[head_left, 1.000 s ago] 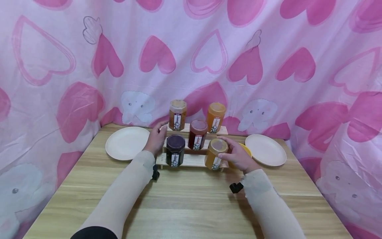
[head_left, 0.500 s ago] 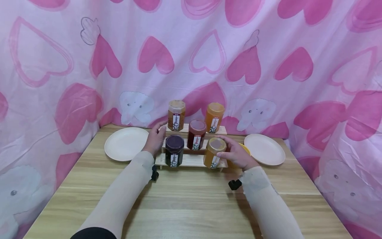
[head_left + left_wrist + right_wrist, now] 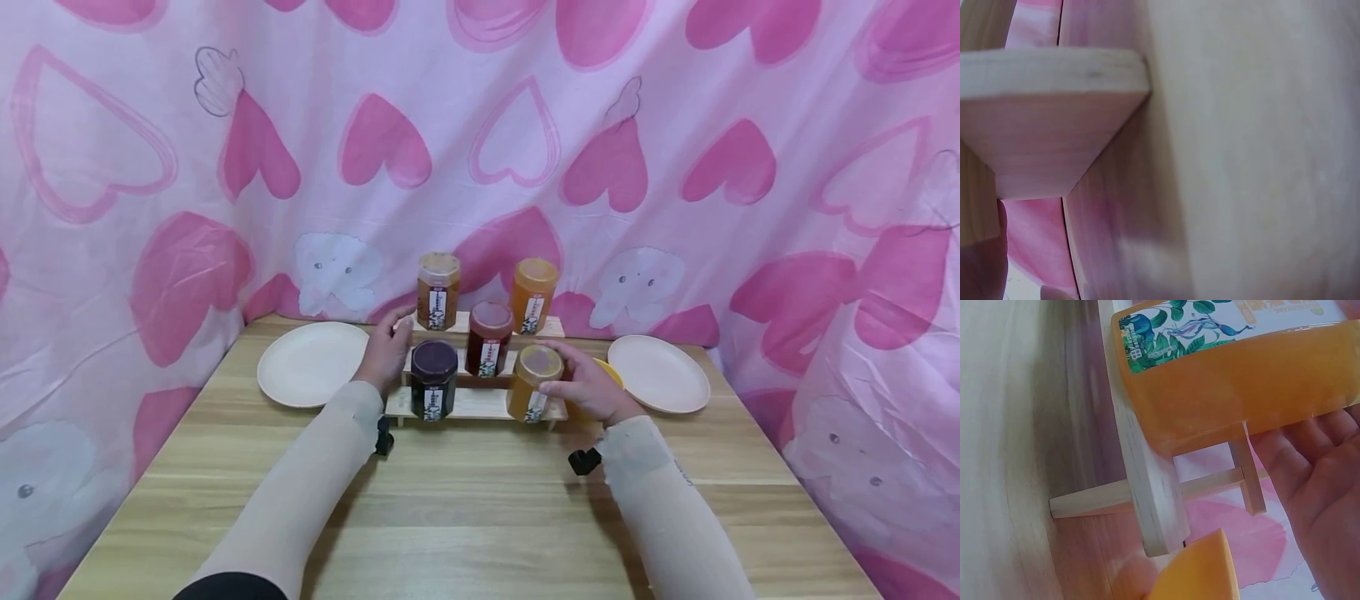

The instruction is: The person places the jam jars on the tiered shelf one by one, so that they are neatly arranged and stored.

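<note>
A three-tier wooden rack (image 3: 480,403) carries several faceted honey jars with labels. My right hand (image 3: 592,387) holds the yellow jar (image 3: 522,400) at the right of the lowest tier, thumb in front and fingers behind it. That jar (image 3: 1241,394) stands upright on the board in the right wrist view. My left hand (image 3: 385,350) grips the rack's left end with thumb and fingers; its fingertips are partly hidden. Close to it stands a dark jar (image 3: 433,392) on the lowest tier. A red jar (image 3: 489,342) occupies the middle tier. Amber (image 3: 438,292) and orange (image 3: 533,296) jars top the rack.
A white plate (image 3: 311,365) lies left of the rack and another white plate (image 3: 660,373) to its right. Partly behind my right hand is a yellow dish (image 3: 611,372). A pink heart-patterned curtain (image 3: 315,158) hangs around the wooden table (image 3: 472,508).
The whole scene shifts slightly left in the head view as the camera turns a little. Both hands keep their places at the rack and the yellow jar.
</note>
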`<state>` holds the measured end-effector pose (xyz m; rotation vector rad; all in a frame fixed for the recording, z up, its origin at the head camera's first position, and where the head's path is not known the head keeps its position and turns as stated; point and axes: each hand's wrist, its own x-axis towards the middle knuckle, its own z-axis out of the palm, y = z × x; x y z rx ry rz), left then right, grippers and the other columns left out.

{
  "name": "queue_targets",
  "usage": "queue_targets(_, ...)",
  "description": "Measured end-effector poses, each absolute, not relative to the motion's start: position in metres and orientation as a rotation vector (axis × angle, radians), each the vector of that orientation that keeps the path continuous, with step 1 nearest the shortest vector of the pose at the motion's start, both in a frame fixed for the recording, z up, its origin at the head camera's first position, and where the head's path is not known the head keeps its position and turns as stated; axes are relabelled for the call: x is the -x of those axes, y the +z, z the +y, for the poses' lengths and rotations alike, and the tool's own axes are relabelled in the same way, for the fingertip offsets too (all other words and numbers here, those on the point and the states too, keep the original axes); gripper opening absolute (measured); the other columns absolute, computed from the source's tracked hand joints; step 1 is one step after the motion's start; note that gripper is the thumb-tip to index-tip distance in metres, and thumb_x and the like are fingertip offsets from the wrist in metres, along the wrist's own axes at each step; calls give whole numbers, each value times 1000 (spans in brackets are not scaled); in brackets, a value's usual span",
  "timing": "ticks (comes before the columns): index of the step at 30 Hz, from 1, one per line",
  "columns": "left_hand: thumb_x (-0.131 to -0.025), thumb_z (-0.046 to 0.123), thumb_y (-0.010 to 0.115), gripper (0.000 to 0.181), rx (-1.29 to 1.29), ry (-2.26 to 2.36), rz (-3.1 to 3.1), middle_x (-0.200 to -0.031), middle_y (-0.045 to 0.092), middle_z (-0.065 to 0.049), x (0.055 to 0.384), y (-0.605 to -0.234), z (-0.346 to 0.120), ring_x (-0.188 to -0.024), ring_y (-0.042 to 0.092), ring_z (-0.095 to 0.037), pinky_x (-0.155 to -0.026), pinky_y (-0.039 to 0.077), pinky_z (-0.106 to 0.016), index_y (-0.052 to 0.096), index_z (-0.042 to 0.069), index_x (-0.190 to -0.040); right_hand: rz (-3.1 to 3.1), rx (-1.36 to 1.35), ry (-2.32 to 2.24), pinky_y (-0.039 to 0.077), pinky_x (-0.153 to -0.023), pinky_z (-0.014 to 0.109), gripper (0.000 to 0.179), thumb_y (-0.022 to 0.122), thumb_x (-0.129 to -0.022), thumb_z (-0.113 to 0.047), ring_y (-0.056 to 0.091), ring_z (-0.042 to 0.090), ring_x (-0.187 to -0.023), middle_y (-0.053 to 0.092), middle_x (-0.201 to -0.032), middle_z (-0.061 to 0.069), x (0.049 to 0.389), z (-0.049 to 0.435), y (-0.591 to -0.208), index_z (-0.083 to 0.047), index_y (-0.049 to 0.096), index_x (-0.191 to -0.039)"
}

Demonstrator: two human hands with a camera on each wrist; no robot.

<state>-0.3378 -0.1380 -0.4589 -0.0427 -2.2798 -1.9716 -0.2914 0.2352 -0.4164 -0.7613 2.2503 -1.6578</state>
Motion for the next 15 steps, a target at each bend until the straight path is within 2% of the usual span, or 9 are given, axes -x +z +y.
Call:
queue_targets(4,-113,40,44,47,52,-1964,-2283,-131,56,-25,338,-459,-138,-121,57,-41,-107,45,-50,50,25,-157,2245,773,-1664,56,-99,30,69,75,-96,-2,67,17,-119,60,-140,26,293,235,-418,-5,43,-157)
queue_targets(8,-113,41,45,46,29,-1956,-2281,-111,59,-19,338,-461,-139,-99,58,-28,-92,49,-42,52,26,-155,2249,760,-1662,56,-99,29,70,76,-95,-2,67,17,-119,61,-140,26,294,235,-420,-4,43,-157)
queue_targets(11,-113,40,46,45,14,-1968,-2266,-100,56,-20,337,-462,-139,-88,55,-24,-85,48,-40,53,25,-154,2260,759,-1648,55,-100,29,70,76,-95,-3,67,18,-120,61,-141,26,294,234,-420,-4,43,-157)
queue_targets(15,-113,39,45,46,46,-1958,-2271,-116,57,-24,338,-460,-137,-101,57,-29,-94,48,-42,51,23,-156,2270,756,-1644,54,-101,29,70,76,-96,-4,66,20,-122,61,-142,25,293,236,-419,-6,44,-157)
